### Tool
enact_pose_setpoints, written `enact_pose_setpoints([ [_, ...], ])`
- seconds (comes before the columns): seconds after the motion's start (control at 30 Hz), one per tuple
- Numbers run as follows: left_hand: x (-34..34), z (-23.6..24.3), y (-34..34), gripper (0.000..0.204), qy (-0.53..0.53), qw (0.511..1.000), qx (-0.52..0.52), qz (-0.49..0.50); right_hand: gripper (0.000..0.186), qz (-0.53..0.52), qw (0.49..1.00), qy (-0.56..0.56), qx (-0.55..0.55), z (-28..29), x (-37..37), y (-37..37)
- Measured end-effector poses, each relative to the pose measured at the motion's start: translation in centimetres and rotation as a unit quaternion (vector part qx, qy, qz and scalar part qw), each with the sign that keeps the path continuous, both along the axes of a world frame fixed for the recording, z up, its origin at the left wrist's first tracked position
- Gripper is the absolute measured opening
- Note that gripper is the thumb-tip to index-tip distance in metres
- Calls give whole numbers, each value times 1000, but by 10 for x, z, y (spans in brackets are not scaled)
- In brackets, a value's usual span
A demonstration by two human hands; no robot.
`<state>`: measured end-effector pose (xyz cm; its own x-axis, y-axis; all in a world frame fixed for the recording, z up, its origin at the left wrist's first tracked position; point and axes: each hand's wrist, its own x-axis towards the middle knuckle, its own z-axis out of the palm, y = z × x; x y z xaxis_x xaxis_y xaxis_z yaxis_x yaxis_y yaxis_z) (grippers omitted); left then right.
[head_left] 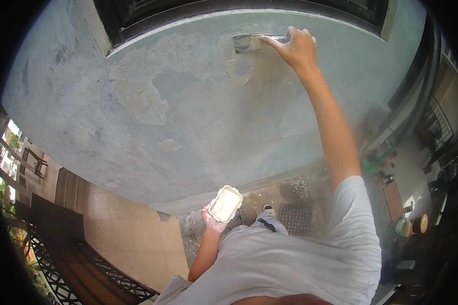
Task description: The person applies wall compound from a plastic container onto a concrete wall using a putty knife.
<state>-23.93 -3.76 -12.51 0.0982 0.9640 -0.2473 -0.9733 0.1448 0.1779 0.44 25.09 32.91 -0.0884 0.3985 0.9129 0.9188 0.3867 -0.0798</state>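
Note:
My right hand (299, 50) is raised high against the blue-grey wall (198, 117), closed round a putty knife (249, 42) whose wide blade lies against the plaster just below the window. Under the blade is a patch of beige filler (239, 71) with ridged edges. Low in front of my body, my left hand (213, 221) grips a small white plastic tub (225, 204) of pale putty by its side. White smears cover the fingers of both hands. The tub's underside is hidden.
A dark window frame (249, 15) spans the top of the wall. Below are a floor mat (295, 218) and my shoe. To the right stand buckets (420, 223) and a green object (374, 163). A dark lattice railing (102, 264) runs at lower left.

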Motion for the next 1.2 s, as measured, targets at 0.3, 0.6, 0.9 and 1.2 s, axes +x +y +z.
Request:
enact_pose_setpoints([
  [0.3, -9, -14, -12, 84, -1, 999, 37, 35, 72, -46, 998, 29, -7, 9, 42, -1],
  [0.6, -12, -8, -26, 81, -48, 992, 99, 59, 73, 21, 999, 16, -43, 13, 11, -34],
  [0.9, -10, -10, -4, 87, -46, 993, 101, 32, 71, -55, 996, 62, -42, 12, 78, 1],
  [1.2, -1, 2, 6, 85, -27, 994, 100, -24, 69, 5, 999, 45, -4, 12, 42, -31],
])
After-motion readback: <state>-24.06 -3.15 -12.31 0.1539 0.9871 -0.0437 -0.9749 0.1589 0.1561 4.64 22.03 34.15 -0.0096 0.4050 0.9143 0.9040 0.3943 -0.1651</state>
